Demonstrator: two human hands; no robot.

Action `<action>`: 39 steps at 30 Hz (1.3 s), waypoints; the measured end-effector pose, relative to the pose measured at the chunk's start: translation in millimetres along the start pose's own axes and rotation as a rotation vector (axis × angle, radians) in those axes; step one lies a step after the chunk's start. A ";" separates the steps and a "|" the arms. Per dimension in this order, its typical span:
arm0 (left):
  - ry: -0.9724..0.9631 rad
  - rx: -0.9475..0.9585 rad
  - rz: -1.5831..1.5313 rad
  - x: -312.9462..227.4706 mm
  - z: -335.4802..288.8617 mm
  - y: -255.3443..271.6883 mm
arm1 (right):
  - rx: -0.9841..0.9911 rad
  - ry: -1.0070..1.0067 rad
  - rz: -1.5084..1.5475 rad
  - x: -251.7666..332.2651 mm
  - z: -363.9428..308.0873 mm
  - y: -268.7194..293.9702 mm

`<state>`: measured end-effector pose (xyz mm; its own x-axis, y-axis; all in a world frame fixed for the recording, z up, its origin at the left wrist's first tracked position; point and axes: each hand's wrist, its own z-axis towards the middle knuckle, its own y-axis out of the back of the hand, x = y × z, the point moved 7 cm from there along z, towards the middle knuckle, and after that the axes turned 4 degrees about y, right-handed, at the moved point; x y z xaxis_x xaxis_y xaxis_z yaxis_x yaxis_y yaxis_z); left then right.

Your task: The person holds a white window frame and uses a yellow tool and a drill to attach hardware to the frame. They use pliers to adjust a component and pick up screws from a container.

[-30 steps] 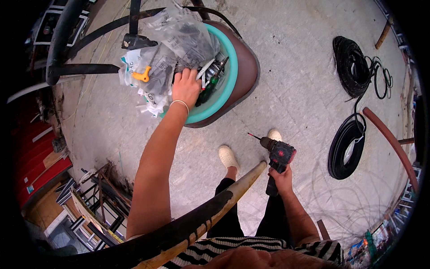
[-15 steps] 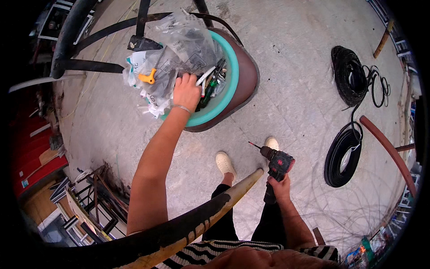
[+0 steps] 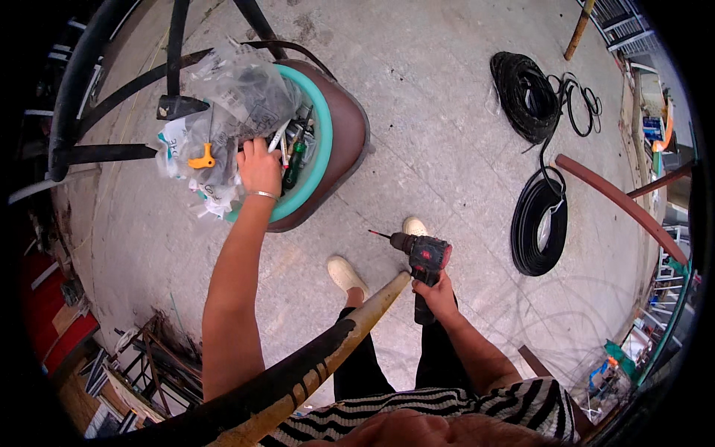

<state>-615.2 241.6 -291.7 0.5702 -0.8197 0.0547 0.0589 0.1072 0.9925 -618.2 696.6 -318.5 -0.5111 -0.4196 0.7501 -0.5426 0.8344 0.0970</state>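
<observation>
My left hand [image 3: 260, 170] reaches into a turquoise basin [image 3: 325, 149] at the upper left, its fingers curled down among the contents; what they hold, if anything, is hidden. Clear plastic bags [image 3: 246, 89] fill much of the basin. Beside my fingers lie a green-handled screwdriver [image 3: 296, 158] and a white pen-like tool [image 3: 278, 135]. A yellow T-handled tool [image 3: 202, 156] rests on the bags, left of that hand. Before my body, my right hand [image 3: 438, 294] is closed around the grip of a black and red cordless drill [image 3: 427, 257], its thin bit pointing left.
A brown seat-like base [image 3: 350, 141] supports the basin, with dark metal bars [image 3: 112, 153] nearby. A yellow-black curved pole [image 3: 328, 343] crosses before me. Coils of black cable [image 3: 539, 223] and a reddish curved bar [image 3: 618, 205] lie right; scrap frames [image 3: 149, 365] stand lower left.
The view has shifted, so the basin, drill and cable coils sit further left in the picture. My left hand stays in the basin and my right hand keeps hold of the drill.
</observation>
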 end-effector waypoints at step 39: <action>0.906 0.216 -2.276 -35.8 -338.7 292.8 | 0.557 0.619 -0.150 298.8 -167.3 -42.3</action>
<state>-340.9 492.9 -40.1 -0.1567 0.7804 -0.6053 0.7849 -0.2737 -0.5559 -636.4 595.7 11.0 -0.0376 -0.1050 0.9938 -0.9078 0.4193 0.0100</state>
